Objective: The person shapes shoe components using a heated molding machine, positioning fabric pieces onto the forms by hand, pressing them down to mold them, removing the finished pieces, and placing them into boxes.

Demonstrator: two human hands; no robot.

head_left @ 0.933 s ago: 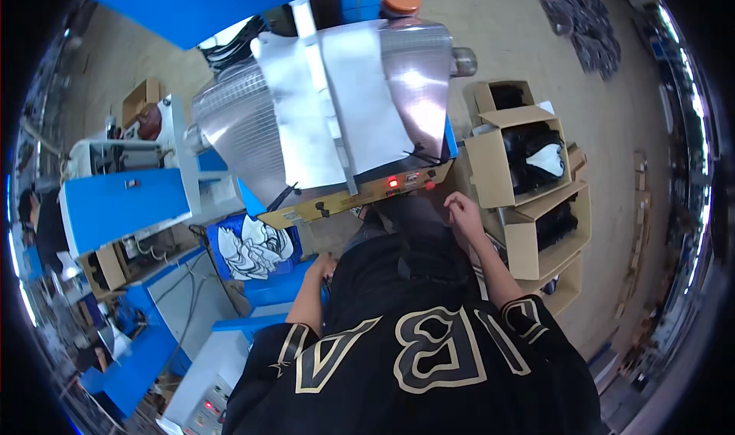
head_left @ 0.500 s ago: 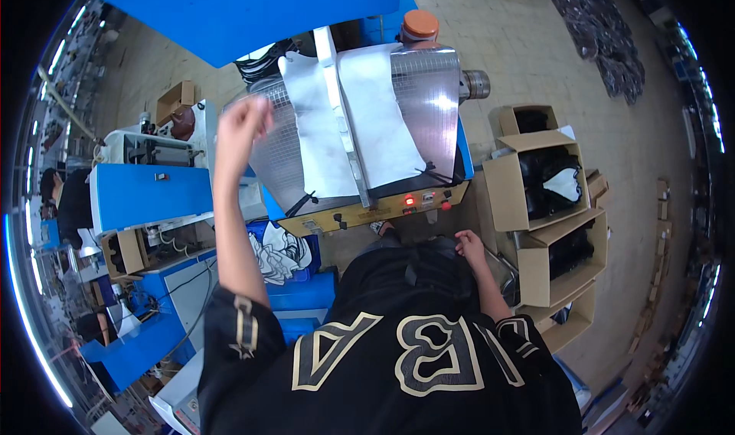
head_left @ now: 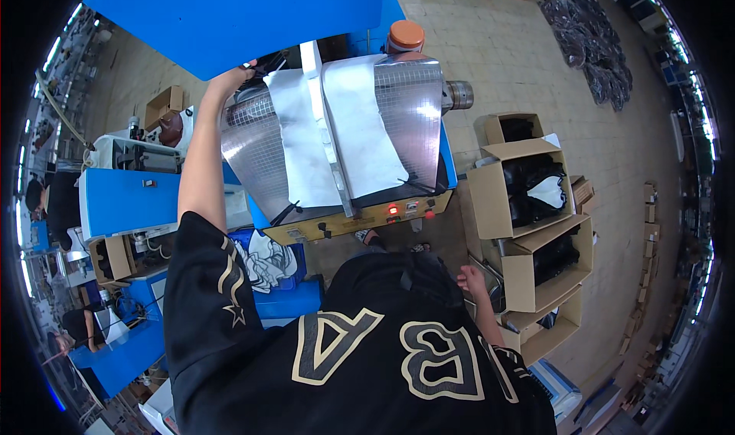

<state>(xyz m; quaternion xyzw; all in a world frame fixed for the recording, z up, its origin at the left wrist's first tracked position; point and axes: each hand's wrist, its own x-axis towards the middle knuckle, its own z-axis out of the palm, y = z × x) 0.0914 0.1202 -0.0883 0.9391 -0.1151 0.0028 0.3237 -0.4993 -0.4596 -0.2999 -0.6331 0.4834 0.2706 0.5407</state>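
My left arm stretches forward, and my left hand (head_left: 231, 78) is at the far left corner of the machine, beside the blue panel (head_left: 245, 14). Its fingers are partly hidden there among dark strips, so what they touch cannot be made out. A white sheet (head_left: 295, 140) lies draped over the grid-marked metal plate (head_left: 413, 114) of the machine. Across the sheet's middle runs a narrow metal bar (head_left: 325, 133). Down by my right side, my right hand (head_left: 473, 278) hangs with its fingers curled in, nothing visible in them.
Open cartons (head_left: 528, 270) with black pieces stand in a row at my right. White pieces fill a blue bin (head_left: 300, 263) at the left front. An orange-lidded jar (head_left: 406, 35) stands behind the plate. Another blue machine (head_left: 126, 205) is at the left, with people beyond it.
My left hand has moved forward from above the plate's left side to the far corner by the blue panel. The right hand stays low at my side. The whole view has shifted slightly.
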